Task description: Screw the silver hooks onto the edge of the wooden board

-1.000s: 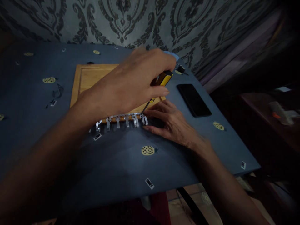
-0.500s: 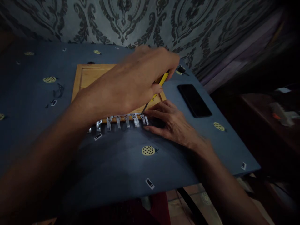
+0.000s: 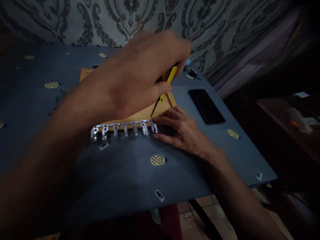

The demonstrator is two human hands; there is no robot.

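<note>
Backdrop: grey damask wallpaper point(image 3: 130, 16) closes off the far side, right behind the counter point(image 3: 125, 173), which wears a dark blue cloth dotted with pineapple prints.
Counter, left part: only small labels and scraps lie on the cloth; this is the widest open room for moving.
Board: a wooden board point(image 3: 140, 116) lies flat mid-counter, much of it hidden behind the left forearm.
Hook rail: the hook rail point(image 3: 125, 126) lies along the board's near edge, its row of metal hooks pointing toward the person.
Left hand: the left hand point(image 3: 135, 76) is closed around the tool's handle, raised above the board and blurred.
Screwdriver: the yellow-and-black screwdriver point(image 3: 170, 75) slants down and to the left. Its tip hangs in the air over the board, just behind the rail's right end, touching nothing that I can make out.
Right hand: the right hand point(image 3: 182, 130) lies flat on the cloth, fingers stretched out, fingertips against the rail's right end.
Progress: the hooks sit in line on the rail. The screws are too small to tell whether they are tight. With the tip off the work, no turning is under way, and the right end looks like the spot in hand.
Phone: a dark phone point(image 3: 206, 106) lies just right of the board, apart from the right hand.
Edges: the near edge runs under both forearms. The right corner point(image 3: 272, 175) falls away to the floor not far past the phone, so room is tight on that side.
</note>
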